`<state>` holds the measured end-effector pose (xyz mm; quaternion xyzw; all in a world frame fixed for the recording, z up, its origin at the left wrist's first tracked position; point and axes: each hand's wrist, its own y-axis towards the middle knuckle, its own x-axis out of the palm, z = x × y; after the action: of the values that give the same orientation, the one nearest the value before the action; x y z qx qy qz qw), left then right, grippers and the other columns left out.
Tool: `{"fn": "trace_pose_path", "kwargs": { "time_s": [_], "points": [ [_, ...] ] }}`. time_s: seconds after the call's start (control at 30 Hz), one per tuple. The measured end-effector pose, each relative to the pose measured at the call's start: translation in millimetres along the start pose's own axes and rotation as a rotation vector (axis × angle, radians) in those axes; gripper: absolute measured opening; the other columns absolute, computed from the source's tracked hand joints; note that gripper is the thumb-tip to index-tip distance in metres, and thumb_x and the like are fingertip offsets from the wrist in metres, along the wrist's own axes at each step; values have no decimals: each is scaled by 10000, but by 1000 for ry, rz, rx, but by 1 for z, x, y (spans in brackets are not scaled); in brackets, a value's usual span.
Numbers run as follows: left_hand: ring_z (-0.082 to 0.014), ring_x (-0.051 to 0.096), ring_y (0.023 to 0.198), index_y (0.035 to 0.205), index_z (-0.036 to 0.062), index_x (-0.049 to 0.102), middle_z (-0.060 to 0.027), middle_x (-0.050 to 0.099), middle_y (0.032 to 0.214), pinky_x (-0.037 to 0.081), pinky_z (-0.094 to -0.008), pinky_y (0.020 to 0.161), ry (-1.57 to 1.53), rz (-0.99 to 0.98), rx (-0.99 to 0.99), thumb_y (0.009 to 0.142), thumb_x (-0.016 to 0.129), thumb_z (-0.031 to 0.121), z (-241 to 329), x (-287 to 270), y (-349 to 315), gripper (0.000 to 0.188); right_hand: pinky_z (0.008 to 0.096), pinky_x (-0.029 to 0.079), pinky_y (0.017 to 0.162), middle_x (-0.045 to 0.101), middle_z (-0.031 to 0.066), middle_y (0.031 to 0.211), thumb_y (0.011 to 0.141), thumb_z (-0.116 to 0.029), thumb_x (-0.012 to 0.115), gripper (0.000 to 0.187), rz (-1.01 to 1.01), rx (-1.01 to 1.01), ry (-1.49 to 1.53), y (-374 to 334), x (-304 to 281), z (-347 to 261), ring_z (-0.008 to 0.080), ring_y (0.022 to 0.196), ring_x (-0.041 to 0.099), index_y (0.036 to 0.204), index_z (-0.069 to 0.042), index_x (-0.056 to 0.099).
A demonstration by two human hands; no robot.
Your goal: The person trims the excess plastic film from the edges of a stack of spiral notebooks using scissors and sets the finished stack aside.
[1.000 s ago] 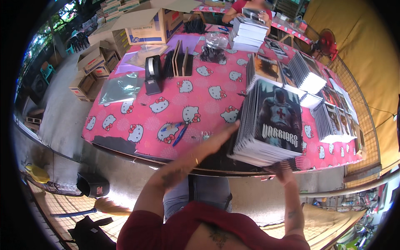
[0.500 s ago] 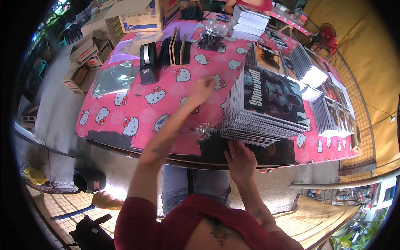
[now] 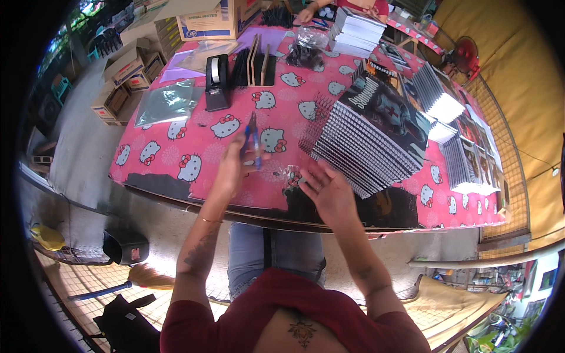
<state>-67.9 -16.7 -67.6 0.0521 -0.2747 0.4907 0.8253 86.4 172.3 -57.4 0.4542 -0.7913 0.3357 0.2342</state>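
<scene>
Scissors [image 3: 253,138], one blue-handled pair, gripped in left hand [image 3: 232,167]; right hand [image 3: 329,191] spread empty beside one notebook stack [image 3: 368,141].

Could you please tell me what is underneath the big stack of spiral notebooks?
The stack of spiral notebooks rests on the pink cartoon-cat tablecloth. Whatever lies directly beneath it is covered.

The left hand [image 3: 235,167] is raised over the near edge of a table covered in a pink cartoon-cat cloth [image 3: 176,141], gripping blue-handled scissors [image 3: 253,138] that point away from the person. The right hand [image 3: 329,191] hovers with fingers spread above a small crumpled clear wrapper [image 3: 292,175], just beside a tall slanted stack of dark-covered spiral notebooks [image 3: 371,138]. Toward the far edge stand a black tape dispenser [image 3: 216,82] and more notebook stacks [image 3: 356,32], with cardboard boxes [image 3: 126,73] beyond the left edge
</scene>
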Motion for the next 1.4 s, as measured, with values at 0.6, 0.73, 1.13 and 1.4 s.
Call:
{"fn": "trace_pose_path", "kwargs": {
  "time_s": [0.6,0.73,1.13,1.4],
  "points": [
    [-239,701,757,1224,-9,533,-116,645,917,569,-319,581,212,-301,-40,997,459,381,14,135,-1,457,377,529,750,717,117,867,709,-249,751,250,-545,-489,-2361,87,164,-170,271,821,690,891,-79,727],
    [-246,704,773,1209,-15,532,-118,647,917,572,-324,592,220,-307,-54,993,456,385,13,134,1,461,370,531,733,719,107,837,709,-233,740,232,-563,-489,-2346,87,164,-169,262,794,692,865,-62,719],
    [-234,700,705,1173,-22,521,-116,650,860,539,-306,523,244,-316,5,985,455,381,8,139,4,450,405,534,761,707,178,831,689,-205,713,249,-583,-536,-2370,83,168,-170,320,819,693,872,-35,714],
    [-239,704,721,1167,-29,522,-128,655,866,559,-312,535,237,-307,-17,986,445,373,1,136,-9,447,395,519,745,701,138,845,724,-187,690,200,-640,-750,-2265,93,153,-164,293,812,678,866,-47,705]
  ]
}}
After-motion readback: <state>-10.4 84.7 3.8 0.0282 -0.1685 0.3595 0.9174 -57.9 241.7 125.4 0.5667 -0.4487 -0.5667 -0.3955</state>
